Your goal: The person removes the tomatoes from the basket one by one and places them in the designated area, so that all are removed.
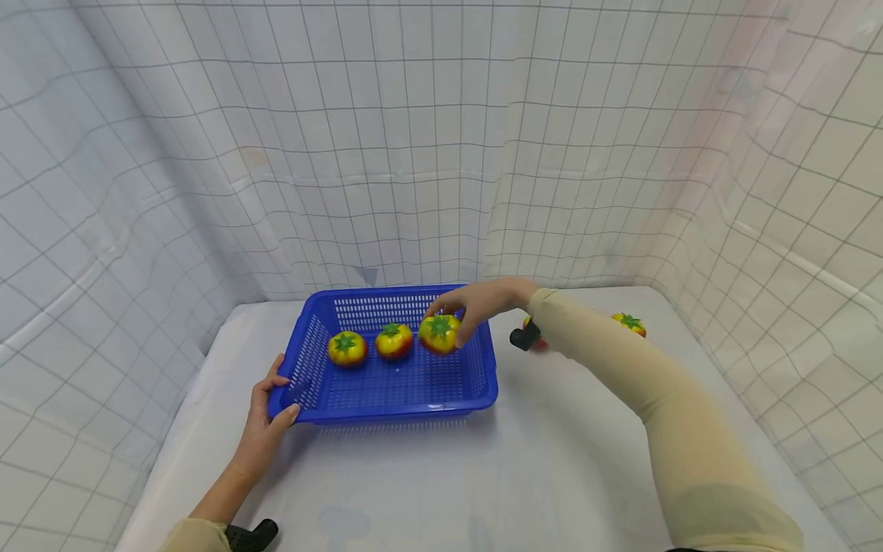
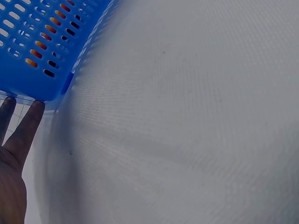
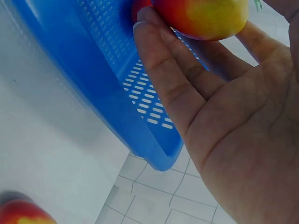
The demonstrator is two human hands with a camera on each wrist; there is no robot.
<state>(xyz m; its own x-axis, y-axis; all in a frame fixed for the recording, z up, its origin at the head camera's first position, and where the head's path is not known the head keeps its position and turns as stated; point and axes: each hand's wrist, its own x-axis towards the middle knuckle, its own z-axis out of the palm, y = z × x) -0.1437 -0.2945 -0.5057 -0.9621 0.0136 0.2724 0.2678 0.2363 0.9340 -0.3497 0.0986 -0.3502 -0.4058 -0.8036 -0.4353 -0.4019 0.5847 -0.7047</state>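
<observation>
My right hand [image 1: 486,303] holds a yellow-and-red persimmon-like fruit [image 1: 438,334] with a green leafy top, over the right side of a blue plastic basket [image 1: 393,391]. In the right wrist view, the fingers reach around this fruit [image 3: 205,18]; the thumb is partly cut off. Two similar fruits, a left one [image 1: 347,349] and a middle one [image 1: 394,342], sit in the basket. My left hand [image 1: 258,429] grips the basket's front left corner, thumb on the front rim. Two fingertips touch the basket [image 2: 42,88] in the left wrist view.
Right of the basket, one fruit [image 1: 629,324] lies on the white table [image 1: 552,460], partly behind my right sleeve. Another fruit [image 1: 541,345] is mostly hidden by the wrist camera [image 1: 524,336]. White grid-patterned curtains [image 1: 414,153] hang behind and at both sides.
</observation>
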